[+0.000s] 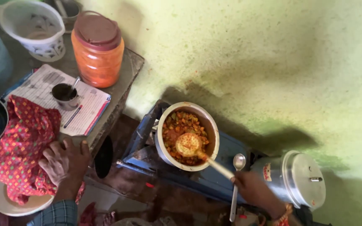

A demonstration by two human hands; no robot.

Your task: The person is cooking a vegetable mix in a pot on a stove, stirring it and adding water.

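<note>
Rough pale-green plastered wall across the whole background, dappled with shadow. Below it, a blue stove carrying a round steel pot, filled with a chunky orange and green vegetable mix, reddish and oily toward the left side. Resting in the middle of that food, a perforated round ladle coated in yellowish-orange sauce, its pale handle slanting down to the right. Right hand closed round the end of that handle, fingers wrapped tight. Just beside that hand, a long steel spoon lying bowl-up across the stove's edge. To the right, a steel pressure cooker tipped on its side, lid facing outward.

On the left, a worn stone slab bearing an orange plastic jar with a dark red lid, a white tub, and a small steel cup with a spoon in it, standing on a printed sheet. Left hand spread flat, fingers loose and holding nothing, pressed on a red patterned cloth draped over a white plate.
</note>
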